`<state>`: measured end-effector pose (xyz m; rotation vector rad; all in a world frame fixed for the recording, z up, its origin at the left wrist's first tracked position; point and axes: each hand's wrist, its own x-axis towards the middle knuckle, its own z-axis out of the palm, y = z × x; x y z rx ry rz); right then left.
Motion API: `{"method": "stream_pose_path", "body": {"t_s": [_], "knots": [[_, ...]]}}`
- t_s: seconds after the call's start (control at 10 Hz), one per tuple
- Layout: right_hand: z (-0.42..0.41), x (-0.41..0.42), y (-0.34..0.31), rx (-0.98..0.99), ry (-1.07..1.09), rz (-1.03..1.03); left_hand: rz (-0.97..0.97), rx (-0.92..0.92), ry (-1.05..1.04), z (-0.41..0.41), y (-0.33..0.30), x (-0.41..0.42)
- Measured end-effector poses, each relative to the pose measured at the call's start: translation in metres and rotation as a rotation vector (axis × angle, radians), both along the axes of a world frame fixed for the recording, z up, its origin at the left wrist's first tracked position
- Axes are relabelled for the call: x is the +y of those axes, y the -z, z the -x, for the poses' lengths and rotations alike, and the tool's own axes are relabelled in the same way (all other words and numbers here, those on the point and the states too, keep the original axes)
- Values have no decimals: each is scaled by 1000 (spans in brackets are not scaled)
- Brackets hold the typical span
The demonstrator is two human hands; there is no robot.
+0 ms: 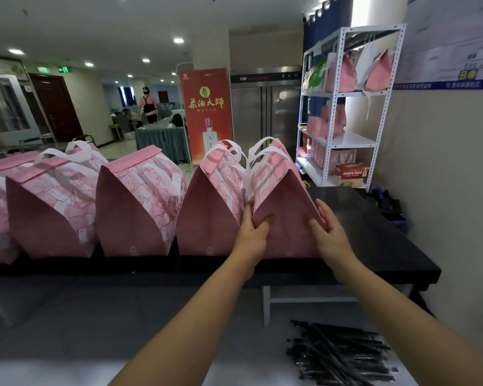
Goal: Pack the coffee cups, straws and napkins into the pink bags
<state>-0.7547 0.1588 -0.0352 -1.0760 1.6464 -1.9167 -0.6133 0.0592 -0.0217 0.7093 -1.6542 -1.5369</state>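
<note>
Several closed pink bags with white handles stand in a row on a black table (374, 240). The rightmost pink bag (287, 215) is between my hands. My left hand (253, 232) grips its left edge, thumb on the near face and fingers tucked between it and the neighbouring bag (207, 218). My right hand (328, 232) lies flat against the bag's right side with fingers straight. A pile of black wrapped straws (340, 355) lies on the near grey surface at the lower right. No cups or napkins show.
More pink bags (134, 207) fill the table to the left. A white metal shelf (343, 107) with pink bags and boxes stands behind at the right, beside a wall. A red banner (205, 112) and people at far tables are in the background.
</note>
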Motion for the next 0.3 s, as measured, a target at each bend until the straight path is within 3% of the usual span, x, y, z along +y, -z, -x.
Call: {"method": "stream_pose_path", "body": {"t_s": [0.1, 0.3], "knots": [[-9, 20, -12, 27, 24, -56, 26, -59, 59, -17, -13, 9], [-35, 58, -55, 265, 34, -72, 125, -92, 166, -71, -65, 31]]}}
